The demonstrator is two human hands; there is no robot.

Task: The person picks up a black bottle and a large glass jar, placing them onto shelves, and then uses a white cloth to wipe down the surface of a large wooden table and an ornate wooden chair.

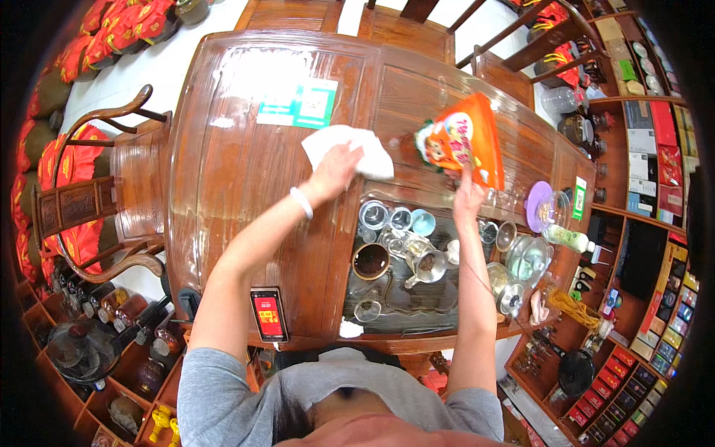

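My left hand (336, 167) rests over a folded white tissue or cloth (327, 139) on the wooden table, its fingers bent onto it; a pale bangle (301, 203) circles that wrist. In my right hand (470, 195) is an orange snack bag (480, 139) printed with a cartoon figure, lifted at its lower edge. Part of the bag's underside is hidden. Below the hands, a dark tea tray (405, 318) carries a brown-glazed bowl (371, 261), a glass pitcher with a strainer (427, 262), a pale blue cup (423, 222) and several glass cups (373, 215).
Two green-and-white code cards (299, 104) lie on the tabletop (234, 179). A phone (268, 314) sits near the front edge. Along the right are a purple lid (537, 207), a bottle (568, 239) and glass bowls (528, 260). Wooden chairs (139, 162) and stocked shelves (642, 167) surround the table.
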